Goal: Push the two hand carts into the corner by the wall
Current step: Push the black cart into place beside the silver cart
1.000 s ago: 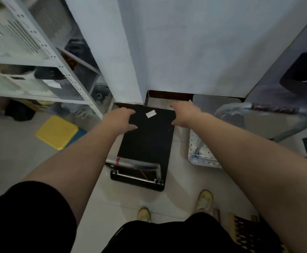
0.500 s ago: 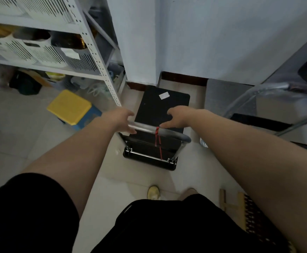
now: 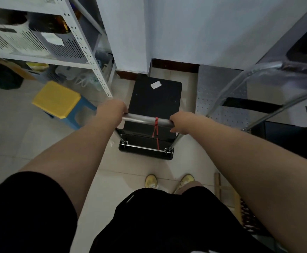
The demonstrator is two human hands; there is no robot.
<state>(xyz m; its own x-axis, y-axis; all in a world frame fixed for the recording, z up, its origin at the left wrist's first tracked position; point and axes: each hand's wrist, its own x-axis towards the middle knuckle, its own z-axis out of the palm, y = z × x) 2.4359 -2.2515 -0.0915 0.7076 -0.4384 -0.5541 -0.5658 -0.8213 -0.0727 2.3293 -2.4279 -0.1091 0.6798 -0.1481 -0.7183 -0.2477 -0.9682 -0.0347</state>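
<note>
A small black hand cart point(image 3: 154, 99) stands on the tiled floor, its front end close to the wall corner, a white sticker on its deck. Its silver handle bar point(image 3: 145, 119) is raised and carries a red cord. My left hand point(image 3: 112, 108) grips the bar's left end and my right hand point(image 3: 181, 123) grips the right end. A larger silver hand cart point(image 3: 218, 99) with a perforated deck and a tall chrome handle point(image 3: 269, 70) stands just to the right, against the wall.
A white metal shelf rack point(image 3: 87, 52) with baskets stands at the left, its post close to the black cart. A yellow-topped blue stool point(image 3: 57, 101) sits beside it. Dark furniture point(image 3: 295, 136) fills the right. A wooden frame point(image 3: 225, 194) lies near my feet.
My hands left the black cart's deck, took its folded handle and raised it upright. Both hands now hold the bar, and my view has drawn back from the corner.
</note>
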